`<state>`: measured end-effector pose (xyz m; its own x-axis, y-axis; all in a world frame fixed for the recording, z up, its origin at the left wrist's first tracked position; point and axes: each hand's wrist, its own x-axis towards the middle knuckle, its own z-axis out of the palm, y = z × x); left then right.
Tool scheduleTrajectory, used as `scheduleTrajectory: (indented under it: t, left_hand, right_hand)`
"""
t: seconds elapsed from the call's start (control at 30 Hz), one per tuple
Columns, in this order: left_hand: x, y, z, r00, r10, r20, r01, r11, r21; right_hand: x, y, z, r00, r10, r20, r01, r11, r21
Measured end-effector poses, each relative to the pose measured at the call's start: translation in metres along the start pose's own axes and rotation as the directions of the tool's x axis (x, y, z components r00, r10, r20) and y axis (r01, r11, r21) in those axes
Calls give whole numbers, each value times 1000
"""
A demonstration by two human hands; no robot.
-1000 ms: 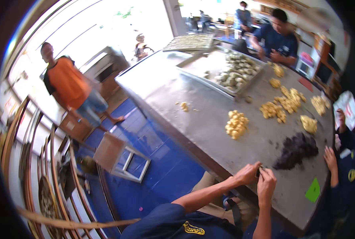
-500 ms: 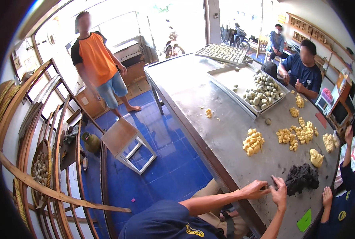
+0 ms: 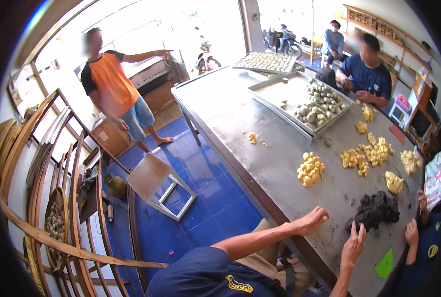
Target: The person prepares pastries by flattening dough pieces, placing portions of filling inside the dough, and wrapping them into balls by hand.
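Observation:
My left hand [image 3: 309, 221] rests knuckles-down on the grey metal table [image 3: 260, 148] near its front edge, fingers curled in. My right hand [image 3: 353, 242] lies just to its right, fingers spread and holding nothing, its fingertips close to a dark, almost black lump of dough [image 3: 376, 210]. A heap of small yellow dough pieces [image 3: 310, 169] sits a little beyond my left hand. More yellow pieces [image 3: 374, 153] and one bigger yellow lump [image 3: 394, 182] lie farther right.
A metal tray of pale green balls [image 3: 319, 109] and a second filled tray [image 3: 265, 62] stand at the far end. Beside them sits a person in blue [image 3: 366, 74]; a co-worker's hands [image 3: 412, 232] are at my right. A person in orange [image 3: 111, 89] points; a tipped stool [image 3: 158, 185] lies on the blue floor.
My hands were pinched together at the table edge; now they are apart, the right one spread. The person in orange has raised an arm. My view has shifted.

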<state>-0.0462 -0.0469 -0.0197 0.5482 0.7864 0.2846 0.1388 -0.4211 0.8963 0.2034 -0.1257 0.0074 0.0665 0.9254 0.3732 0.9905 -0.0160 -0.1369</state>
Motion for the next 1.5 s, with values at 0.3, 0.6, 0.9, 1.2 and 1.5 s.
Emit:
scheduleTrajectory:
  t: [0.3,0.6,0.9,1.2,1.5]
  left_hand:
    - [22,6,-20,997,41,62,-63,905,421]
    - [45,27,-31,992,-60,-115,113,833,542]
    - [70,-10,-16,996,25,-90,48,697,716]
    - [23,36,-92,980,82,-182,-8,927,374]
    - [107,-90,-167,967,186,-176,-13,721,692]
  right_hand:
    - [1,-7,5,993,109,-37,-104,989,109]
    - [13,-12,19,991,103,-87,-103,995,4]
    - [-17,9,6,976,167,-141,-133,966,223]
    - [-36,7,-9,941,327,-92,-285,907,311]
    - [-15,17,-5,973,231,16,-223,914,338]
